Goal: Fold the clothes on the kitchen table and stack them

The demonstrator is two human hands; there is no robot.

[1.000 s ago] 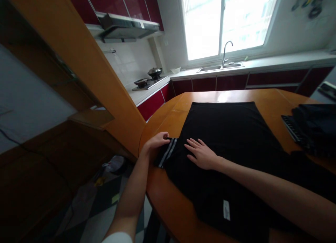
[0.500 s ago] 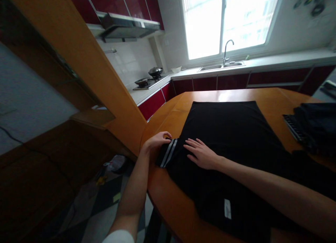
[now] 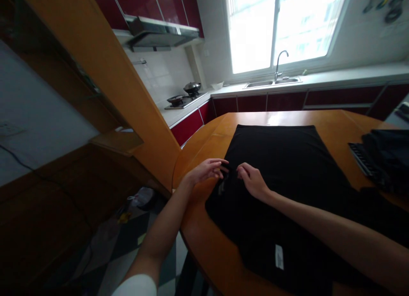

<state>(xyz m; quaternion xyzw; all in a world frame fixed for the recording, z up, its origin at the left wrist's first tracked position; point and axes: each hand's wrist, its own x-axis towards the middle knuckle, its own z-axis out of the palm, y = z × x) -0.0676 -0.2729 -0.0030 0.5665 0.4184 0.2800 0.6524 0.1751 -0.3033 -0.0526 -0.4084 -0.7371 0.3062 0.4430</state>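
A black T-shirt (image 3: 281, 151) lies spread on the wooden table, its white neck label (image 3: 279, 257) towards me. At its left edge the sleeve is turned inward, and its pale stripes (image 3: 221, 187) are smeared by motion. My left hand (image 3: 209, 170) is over that sleeve with fingers apart and stretched towards the shirt. Just to its right, my right hand (image 3: 254, 183) has curled fingers closed at the dark cloth; the fingertips are partly hidden against the black.
A pile of folded dark clothes (image 3: 383, 157) sits at the table's right side. The wooden table's (image 3: 201, 232) rounded edge runs along the left. Beyond it are a sink (image 3: 260, 84), a stove with pans (image 3: 185, 101) and a window. An orange wooden frame (image 3: 105, 70) stands at left.
The striped sleeve has turned inward from the left, onto the shirt. My left hand has moved right and its fingers have spread. My right hand has gone from flat to curled.
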